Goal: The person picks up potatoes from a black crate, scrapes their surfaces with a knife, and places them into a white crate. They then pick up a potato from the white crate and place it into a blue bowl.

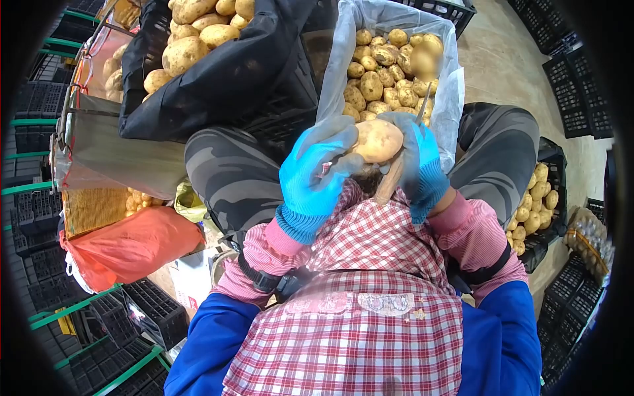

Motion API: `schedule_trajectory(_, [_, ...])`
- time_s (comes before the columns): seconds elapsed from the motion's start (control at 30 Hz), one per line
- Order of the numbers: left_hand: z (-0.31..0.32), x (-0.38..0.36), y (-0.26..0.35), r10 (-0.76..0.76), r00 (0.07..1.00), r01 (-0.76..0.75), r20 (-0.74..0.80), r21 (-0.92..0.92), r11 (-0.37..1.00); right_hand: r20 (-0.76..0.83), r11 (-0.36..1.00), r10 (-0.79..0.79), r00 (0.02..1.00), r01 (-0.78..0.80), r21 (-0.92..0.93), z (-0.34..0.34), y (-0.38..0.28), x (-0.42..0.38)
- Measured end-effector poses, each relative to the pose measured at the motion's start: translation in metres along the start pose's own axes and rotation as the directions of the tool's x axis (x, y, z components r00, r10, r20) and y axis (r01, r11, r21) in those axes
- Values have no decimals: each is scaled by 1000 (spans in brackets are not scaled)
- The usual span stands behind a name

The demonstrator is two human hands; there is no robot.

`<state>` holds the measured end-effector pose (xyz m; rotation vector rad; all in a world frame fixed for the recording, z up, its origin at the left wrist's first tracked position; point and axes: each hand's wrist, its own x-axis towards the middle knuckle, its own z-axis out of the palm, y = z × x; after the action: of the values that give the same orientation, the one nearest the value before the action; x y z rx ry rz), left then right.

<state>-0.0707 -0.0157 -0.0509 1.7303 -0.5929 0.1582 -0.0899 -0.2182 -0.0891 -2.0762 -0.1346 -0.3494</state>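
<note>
My left hand (312,173), in a blue glove with grey palm and fingers, is closed around one side of a large pale potato (379,141) in front of my chest. In my right hand (422,165), gloved the same way, is a knife with a wooden handle (388,181). Its thin blade (424,104) sticks up past the fingers, and the handle end points down toward my apron. The right fingers also lie against the potato's right side. Just beyond both hands stands a crate lined with white film (441,49), holding many smaller, dirt-marked potatoes (371,86).
A black-lined crate (228,72) of large potatoes stands at the upper left. To the right is another black crate (558,228) with potatoes. A red sack (135,247) lies at the left. Stacked black crates (568,86) line the right side. My knees flank the film-lined crate.
</note>
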Motion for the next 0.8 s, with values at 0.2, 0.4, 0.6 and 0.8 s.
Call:
schedule_trajectory(0.2, [2,3,-8,-63,997,59,-41,-105,993,-52,748,415,908,-308,588,8,15,4])
schedule_trajectory(0.4, [4,0,-11,-92,981,100,-170,41,994,-17,995,-13,1000,15,100,-1,-7,3])
schedule_trajectory(0.6, [13,2,-8,-243,936,177,-253,-256,950,268,773,352,897,-440,456,-1,-7,0])
schedule_trajectory(0.8, [9,6,-2,-409,885,466,223,-436,770,-45,731,312,949,-210,649,2,-21,11])
